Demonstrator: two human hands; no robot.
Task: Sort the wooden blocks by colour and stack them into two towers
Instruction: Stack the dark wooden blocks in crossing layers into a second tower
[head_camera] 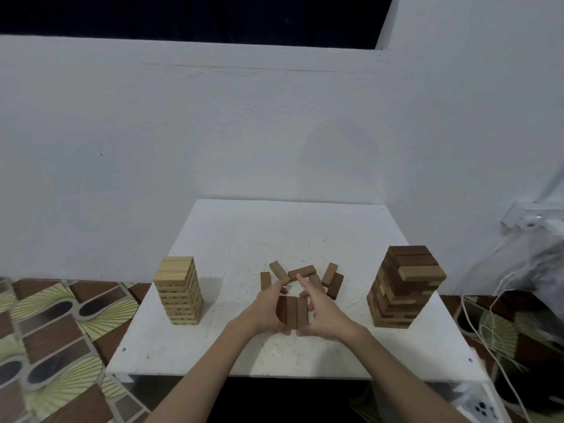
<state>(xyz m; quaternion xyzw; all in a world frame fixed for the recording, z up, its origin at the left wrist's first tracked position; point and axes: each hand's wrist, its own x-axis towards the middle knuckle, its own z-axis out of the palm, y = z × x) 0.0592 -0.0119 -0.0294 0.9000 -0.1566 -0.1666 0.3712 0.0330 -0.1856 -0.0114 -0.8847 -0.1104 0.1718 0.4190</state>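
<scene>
While the palms hide the sides of the three dark blocks (292, 312) pressed together between them, their tops show. At left on the white worktop (213, 346) stands the pale tower (180, 290); loose dark blocks (305, 277) lie behind the hands; the dark tower (404, 285) stands right. Left hand (265, 309) and right hand (325, 315) curl their fingers round the trio, right forefinger raised.

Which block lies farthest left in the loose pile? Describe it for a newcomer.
On the white table, between the pale tower and the dark tower, lies a scatter of brown blocks. The leftmost block points straight away, just above the left hand, while its neighbours lie slanted.
</scene>
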